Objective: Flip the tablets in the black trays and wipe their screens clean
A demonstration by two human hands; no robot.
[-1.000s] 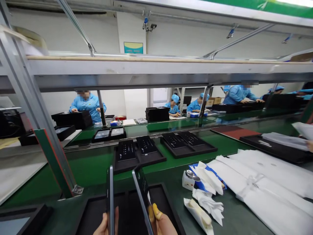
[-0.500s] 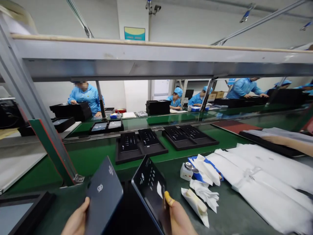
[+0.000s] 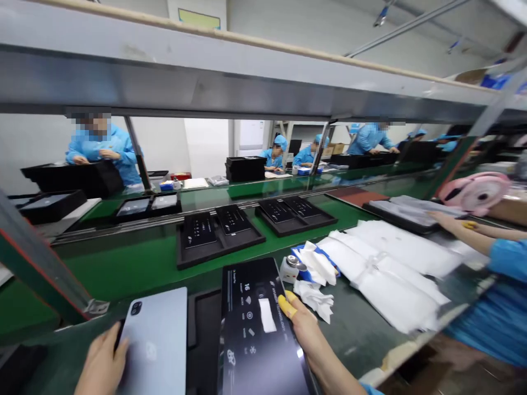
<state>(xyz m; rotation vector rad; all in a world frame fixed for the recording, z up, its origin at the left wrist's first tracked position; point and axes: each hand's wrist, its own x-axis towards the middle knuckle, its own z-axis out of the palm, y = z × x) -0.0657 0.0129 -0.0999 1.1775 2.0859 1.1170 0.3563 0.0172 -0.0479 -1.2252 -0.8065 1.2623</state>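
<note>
My left hand (image 3: 101,363) grips the left edge of a grey tablet (image 3: 156,343) that lies back-up, its camera at the top left. My right hand (image 3: 302,329), with yellow finger cots, holds the right edge of a second tablet (image 3: 257,329) whose dark screen film carries white icons. Both tablets lie nearly flat over a black tray (image 3: 201,329) at the near edge of the green bench.
Two black trays with tablets (image 3: 218,233) (image 3: 294,214) ride the green belt ahead. White wipes (image 3: 315,277), a small white bottle (image 3: 289,269) and white foam sleeves (image 3: 391,263) lie right. A co-worker's arm (image 3: 465,233) reaches in at right. A steel post (image 3: 37,271) stands left.
Both tablets have swung from upright on edge to almost flat, and the view has turned to the right. The neighbour's arm and blue sleeve have come into sight.
</note>
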